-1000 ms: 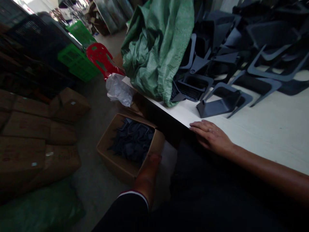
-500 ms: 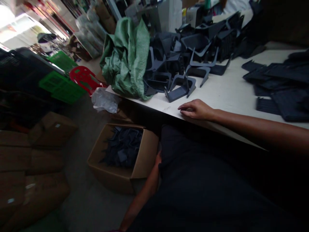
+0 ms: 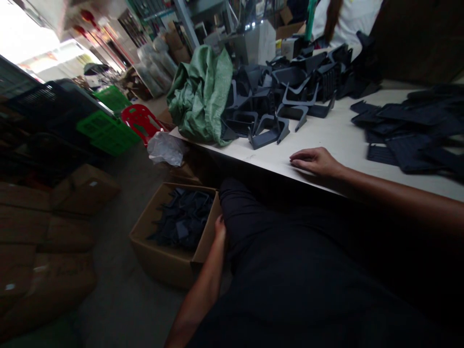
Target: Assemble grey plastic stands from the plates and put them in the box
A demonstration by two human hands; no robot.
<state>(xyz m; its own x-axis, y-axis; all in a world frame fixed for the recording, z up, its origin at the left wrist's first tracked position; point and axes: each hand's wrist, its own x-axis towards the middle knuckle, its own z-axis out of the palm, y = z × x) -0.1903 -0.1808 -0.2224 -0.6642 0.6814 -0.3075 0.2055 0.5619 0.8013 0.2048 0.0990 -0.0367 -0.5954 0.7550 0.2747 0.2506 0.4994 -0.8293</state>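
My right hand [image 3: 314, 161] rests near the front edge of the white table [image 3: 326, 137], fingers loosely curled, with nothing seen in them. Low down, my left hand [image 3: 220, 228] is at the right side of an open cardboard box [image 3: 165, 270], beside my leg; its fingers are mostly hidden. Dark plastic parts [image 3: 183, 220] fill much of the box. Dark angular frames [image 3: 270, 130] are heaped on the table beyond my right hand, and flat dark pieces [image 3: 409, 140] are piled to its right.
A crumpled green sack [image 3: 203, 96] sits at the table's left end. Beyond it are a red chair [image 3: 141, 121], a clear plastic bag [image 3: 166, 149] and green crates [image 3: 107, 130]. Closed cartons [image 3: 68, 237] stand at the left. A person in white [image 3: 355, 21] is behind the table.
The view has shifted. My right hand has slid right along the table edge. My left hand shows more at the box's side, and my leg has moved left towards the box.
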